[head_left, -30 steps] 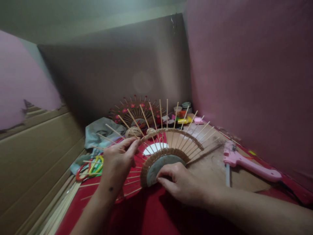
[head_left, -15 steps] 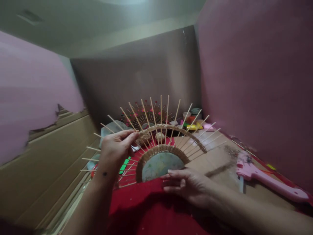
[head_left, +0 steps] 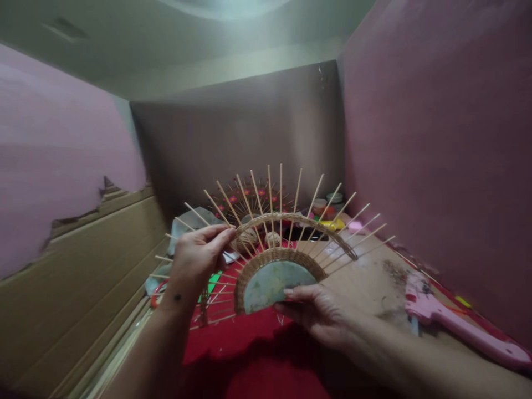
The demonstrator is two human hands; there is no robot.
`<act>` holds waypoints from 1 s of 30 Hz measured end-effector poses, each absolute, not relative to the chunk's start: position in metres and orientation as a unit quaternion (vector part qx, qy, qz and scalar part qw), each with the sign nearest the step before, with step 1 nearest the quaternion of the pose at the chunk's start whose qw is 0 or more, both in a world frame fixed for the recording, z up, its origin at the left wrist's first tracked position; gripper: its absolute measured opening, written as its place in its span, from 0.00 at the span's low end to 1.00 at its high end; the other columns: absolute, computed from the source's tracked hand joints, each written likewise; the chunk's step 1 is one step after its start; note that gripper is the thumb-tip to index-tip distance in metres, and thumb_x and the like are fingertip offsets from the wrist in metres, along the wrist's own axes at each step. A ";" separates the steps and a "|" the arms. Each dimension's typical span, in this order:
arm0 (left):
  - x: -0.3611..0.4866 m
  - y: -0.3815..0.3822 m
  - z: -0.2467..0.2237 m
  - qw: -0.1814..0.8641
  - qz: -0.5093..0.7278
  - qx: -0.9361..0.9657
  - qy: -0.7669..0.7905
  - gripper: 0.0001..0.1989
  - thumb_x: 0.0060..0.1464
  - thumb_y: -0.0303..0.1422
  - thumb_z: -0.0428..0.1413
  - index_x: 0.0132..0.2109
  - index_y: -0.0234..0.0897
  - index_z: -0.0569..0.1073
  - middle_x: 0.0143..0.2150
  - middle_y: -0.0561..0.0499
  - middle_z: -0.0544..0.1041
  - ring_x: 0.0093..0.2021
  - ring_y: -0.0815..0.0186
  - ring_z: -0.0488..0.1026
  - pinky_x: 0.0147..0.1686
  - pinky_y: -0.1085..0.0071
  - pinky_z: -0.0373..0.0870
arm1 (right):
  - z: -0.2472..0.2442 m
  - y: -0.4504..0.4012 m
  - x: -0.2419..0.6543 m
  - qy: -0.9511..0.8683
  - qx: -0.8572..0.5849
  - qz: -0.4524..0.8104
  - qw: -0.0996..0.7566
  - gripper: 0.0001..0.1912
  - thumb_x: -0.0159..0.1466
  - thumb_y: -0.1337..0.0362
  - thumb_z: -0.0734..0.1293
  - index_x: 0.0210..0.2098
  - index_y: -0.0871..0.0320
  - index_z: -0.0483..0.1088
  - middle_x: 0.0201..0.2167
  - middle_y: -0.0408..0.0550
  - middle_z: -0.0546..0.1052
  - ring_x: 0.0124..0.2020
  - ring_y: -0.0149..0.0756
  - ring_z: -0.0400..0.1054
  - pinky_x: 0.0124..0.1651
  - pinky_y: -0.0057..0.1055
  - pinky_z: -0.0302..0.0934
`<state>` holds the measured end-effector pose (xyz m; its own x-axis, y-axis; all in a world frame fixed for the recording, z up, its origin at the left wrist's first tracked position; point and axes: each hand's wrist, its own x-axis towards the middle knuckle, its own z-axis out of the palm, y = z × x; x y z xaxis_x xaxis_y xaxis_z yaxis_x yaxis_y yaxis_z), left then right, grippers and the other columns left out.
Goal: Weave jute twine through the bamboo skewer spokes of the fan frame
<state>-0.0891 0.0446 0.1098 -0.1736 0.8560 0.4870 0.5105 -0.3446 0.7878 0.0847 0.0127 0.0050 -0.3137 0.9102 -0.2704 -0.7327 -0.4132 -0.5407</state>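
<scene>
1. Shows, at centre above a red cover (head_left: pixel 249 360), a half-round fan frame (head_left: pixel 276 255) tilted up.
2. Spreads slim, straight, pale sticks (head_left: pixel 281 191) outward like rays.
3. Has for base a smooth grey-green half-disc (head_left: pixel 272 282), faintly mottled yellow, bordered by a tightly woven brown band (head_left: pixel 246 277).
4. Carries, farther out, a narrow, coarse braided arc (head_left: pixel 291 216).
5. Is pinched at this arc between thumb and fingers of the left hand (head_left: pixel 203 244).
6. Is gripped at the base's lower edge by the right hand (head_left: pixel 313 310), thumb across the face.
7. Includes, behind, round twine balls (head_left: pixel 247 240).
</scene>
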 end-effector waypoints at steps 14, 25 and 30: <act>-0.099 0.041 0.107 0.265 0.476 0.683 0.486 0.17 0.54 0.42 0.52 0.44 0.35 0.73 0.22 0.53 0.74 0.14 0.72 0.66 0.13 0.77 0.62 | -0.001 0.012 0.091 -0.101 -0.303 0.788 0.527 0.10 0.44 0.83 0.66 0.22 0.63 0.69 0.24 0.47 0.75 0.31 0.35 0.71 0.42 0.32 0.70; -0.094 0.025 0.112 -0.034 0.626 0.650 0.430 0.07 0.56 0.32 0.52 0.39 0.38 0.73 0.26 0.56 0.72 0.20 0.76 0.67 0.22 0.77 0.65 | -0.007 0.018 0.097 -0.042 -0.311 0.767 0.560 0.09 0.43 0.84 0.67 0.19 0.67 0.69 0.21 0.47 0.74 0.28 0.35 0.72 0.39 0.31 0.71; -0.088 0.031 0.097 -0.142 0.525 0.762 0.351 0.04 0.54 0.28 0.54 0.37 0.37 0.73 0.33 0.51 0.74 0.33 0.69 0.71 0.34 0.73 0.68 | -0.011 0.019 0.097 -0.041 -0.297 0.767 0.567 0.08 0.40 0.84 0.69 0.18 0.69 0.71 0.21 0.50 0.75 0.27 0.37 0.72 0.38 0.32 0.72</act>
<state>-0.0876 0.0309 0.0972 0.2020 0.3861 0.9001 0.6849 -0.7126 0.1519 0.0969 0.0193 -0.0109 -0.1807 0.8948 -0.4083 -0.8458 -0.3533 -0.3997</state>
